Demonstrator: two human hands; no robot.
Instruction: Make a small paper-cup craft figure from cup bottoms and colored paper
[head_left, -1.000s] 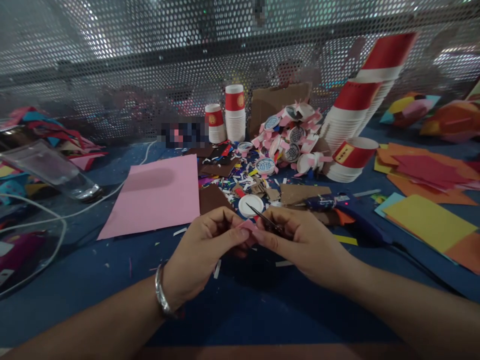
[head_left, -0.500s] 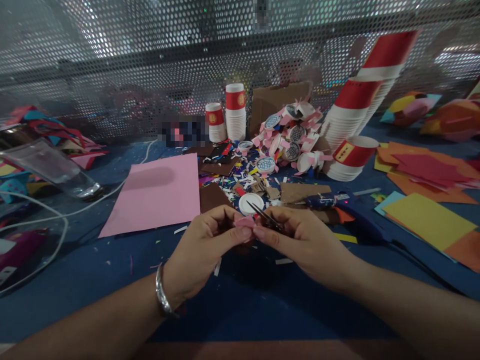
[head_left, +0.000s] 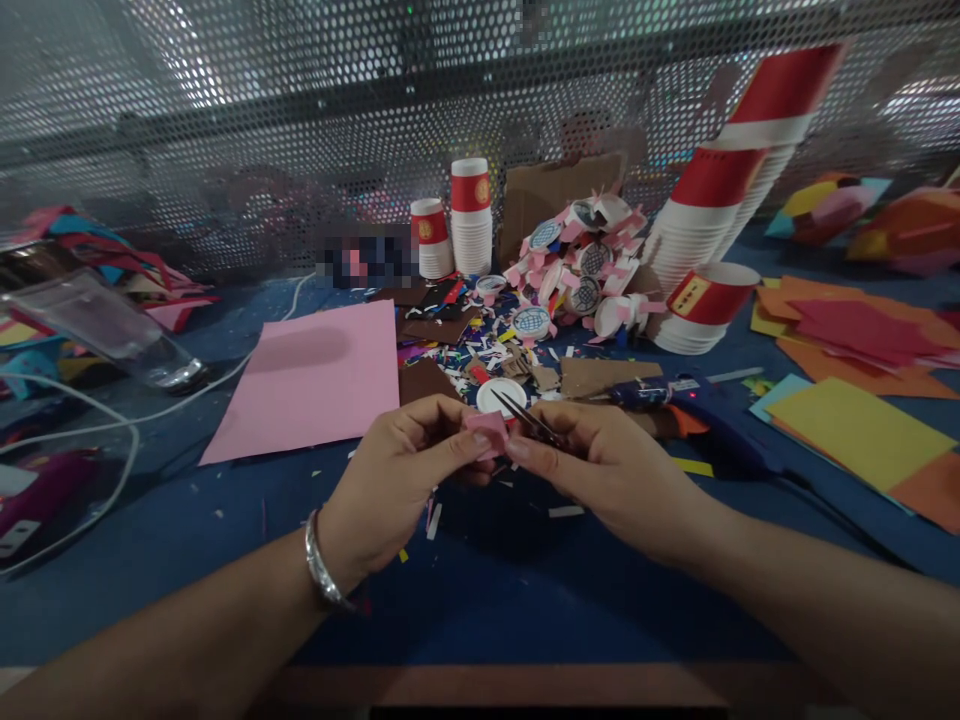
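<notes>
My left hand [head_left: 412, 460] pinches a small piece of pink paper [head_left: 489, 430] between thumb and fingers. Close beside it, my right hand [head_left: 592, 455] is closed round a pair of scissors [head_left: 536, 428], whose blades point up and to the left; the handles are mostly hidden in the palm. The right thumb tip meets the edge of the pink piece. Just beyond the fingertips lies a white round lid [head_left: 501, 394]. To the left, a large pink sheet [head_left: 307, 385] rests flat on the blue table.
Paper scraps [head_left: 480, 350] litter the middle. Behind them are a pile of pink-trimmed paper discs [head_left: 585, 265] and stacked paper cups [head_left: 697, 230]. A blue glue gun [head_left: 720, 430] with its cord lies right, near coloured paper [head_left: 862, 430]. A tilted glass [head_left: 112, 330] and white cable stand left.
The pink piece has come up slightly and now shows more of its face between my fingers. The scissors stay in my right hand, and the camera view has shifted a little.
</notes>
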